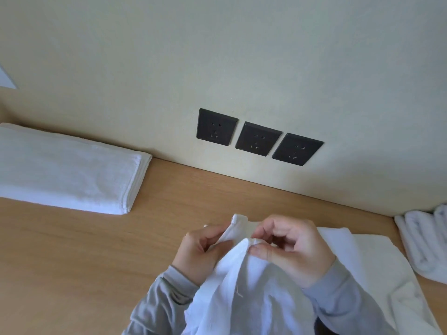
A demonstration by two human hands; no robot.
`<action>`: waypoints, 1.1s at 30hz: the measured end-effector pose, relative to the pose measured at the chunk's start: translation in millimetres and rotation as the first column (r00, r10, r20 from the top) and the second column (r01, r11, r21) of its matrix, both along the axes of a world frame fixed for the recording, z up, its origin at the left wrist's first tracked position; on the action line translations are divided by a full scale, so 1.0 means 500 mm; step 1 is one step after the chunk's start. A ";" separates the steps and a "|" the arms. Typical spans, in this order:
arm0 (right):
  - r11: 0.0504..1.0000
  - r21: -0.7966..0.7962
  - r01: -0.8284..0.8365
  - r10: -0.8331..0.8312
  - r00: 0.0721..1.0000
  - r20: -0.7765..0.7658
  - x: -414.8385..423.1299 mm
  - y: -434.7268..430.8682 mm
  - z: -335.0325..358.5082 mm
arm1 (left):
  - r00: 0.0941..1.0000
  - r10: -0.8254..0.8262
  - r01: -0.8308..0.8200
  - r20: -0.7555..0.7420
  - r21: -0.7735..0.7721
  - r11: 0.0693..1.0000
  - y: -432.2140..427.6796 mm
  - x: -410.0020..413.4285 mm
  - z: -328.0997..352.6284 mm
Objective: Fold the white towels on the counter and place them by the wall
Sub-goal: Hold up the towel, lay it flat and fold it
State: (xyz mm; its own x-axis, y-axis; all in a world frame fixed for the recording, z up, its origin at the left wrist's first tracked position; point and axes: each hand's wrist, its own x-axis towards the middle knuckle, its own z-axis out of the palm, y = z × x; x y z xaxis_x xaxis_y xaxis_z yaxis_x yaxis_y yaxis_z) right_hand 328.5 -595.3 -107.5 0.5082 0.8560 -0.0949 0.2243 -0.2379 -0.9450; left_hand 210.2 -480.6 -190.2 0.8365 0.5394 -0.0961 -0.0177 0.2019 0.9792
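I hold a white towel (251, 286) lifted off the wooden counter (84, 250); it hangs down toward me. My left hand (198, 252) pinches its upper edge on the left. My right hand (290, 247) pinches the same edge just to the right, thumb and forefinger closed on the hem. A folded white towel (67, 170) lies at the left against the wall (217, 56). More white towel cloth (362, 257) lies flat on the counter behind my right wrist.
A rumpled white towel pile (428, 245) sits at the right edge by the wall. Three dark wall sockets (258, 139) are set just above the counter. Bare wood shows between the folded towel and my hands.
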 end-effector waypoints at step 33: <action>0.996 0.085 0.026 -0.058 0.914 0.402 -0.038 -0.068 -0.056 | 0.474 0.158 0.238 -0.866 0.299 0.924 0.085 0.052 -0.171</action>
State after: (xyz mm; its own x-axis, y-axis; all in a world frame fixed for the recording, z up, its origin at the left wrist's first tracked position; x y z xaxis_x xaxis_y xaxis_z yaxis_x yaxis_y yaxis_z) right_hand 309.6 -629.5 -135.5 0.5249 0.8296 0.1904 0.5820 -0.1866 -0.7915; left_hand 236.3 -437.9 -275.7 0.4432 0.6643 -0.6019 0.8699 -0.1563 0.4679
